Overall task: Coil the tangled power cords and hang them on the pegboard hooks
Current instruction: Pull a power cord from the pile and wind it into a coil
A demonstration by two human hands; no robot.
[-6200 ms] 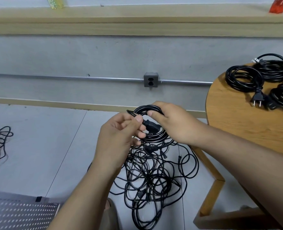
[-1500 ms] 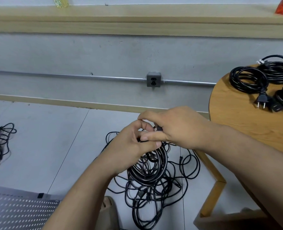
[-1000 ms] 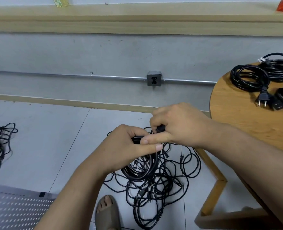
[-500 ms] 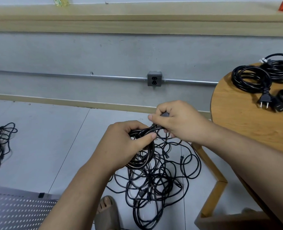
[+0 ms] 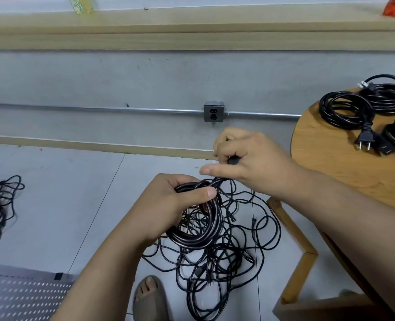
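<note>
the left hand (image 5: 168, 205) grips the far end of the coiled cord (image 5: 196, 239), an oval loop hanging above the floor tangle (image 5: 226, 269), long axis running far to near, while the right hand (image 5: 254, 163) pinches its tail, which points far-right.

Left hand (image 5: 168, 205) grips a coiled cord (image 5: 199, 230); right hand (image 5: 249, 161) pinches its plug end (image 5: 233, 161).

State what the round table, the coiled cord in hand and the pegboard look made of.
Round table: wood or wood veneer, matte; visible grain.
Coiled cord: black, likely rubber or PVC jacket; glossy highlights, bends freely.
Pegboard: probably pale painted metal; regular punched holes, slight sheen.
</note>
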